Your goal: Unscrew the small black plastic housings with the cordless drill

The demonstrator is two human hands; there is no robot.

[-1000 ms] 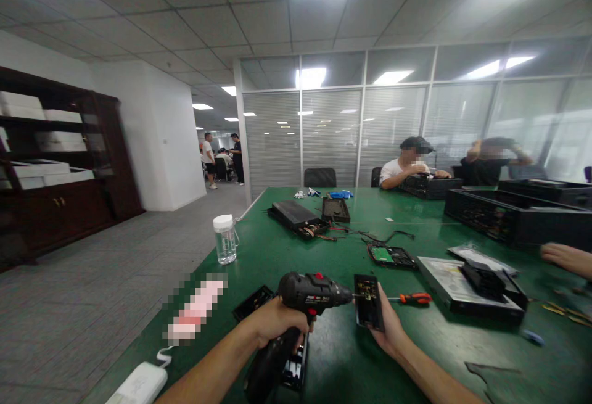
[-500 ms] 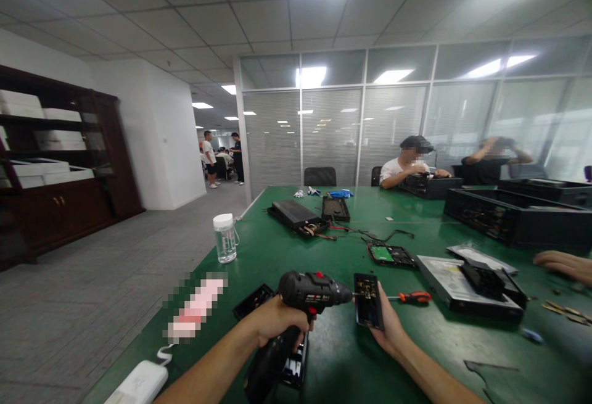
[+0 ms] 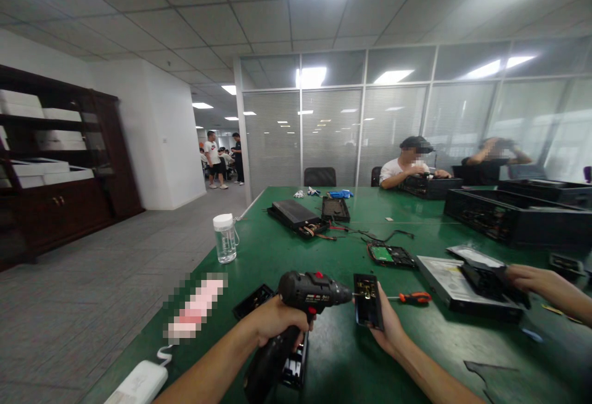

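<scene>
My left hand [image 3: 280, 319] is wrapped round the grip of a black cordless drill [image 3: 303, 291] with red buttons. Its chuck points right, and the thin bit reaches the left edge of a black phone-like device [image 3: 369, 313]. Whether the tip touches is too small to tell. My right hand [image 3: 391, 325] holds that device upright by its right side and lower edge; gold-coloured parts show on its upper half. Just right of this hand lies a screwdriver [image 3: 415, 298] with an orange and black handle. Partly hidden below the drill is a black-and-silver device part [image 3: 296, 361].
A black tray-like part [image 3: 250, 301] lies behind my left wrist. Farther off are an opened black box [image 3: 293, 214] with wires, a green circuit board [image 3: 383, 253] and a water bottle [image 3: 225, 240]. At right, a co-worker's hand [image 3: 525, 277] touches black parts on a silver case [image 3: 444, 277].
At right, the co-worker's hand has moved left onto the black parts over the silver case. A person in the doorway has turned and shifted. My hands and the drill look unmoved.
</scene>
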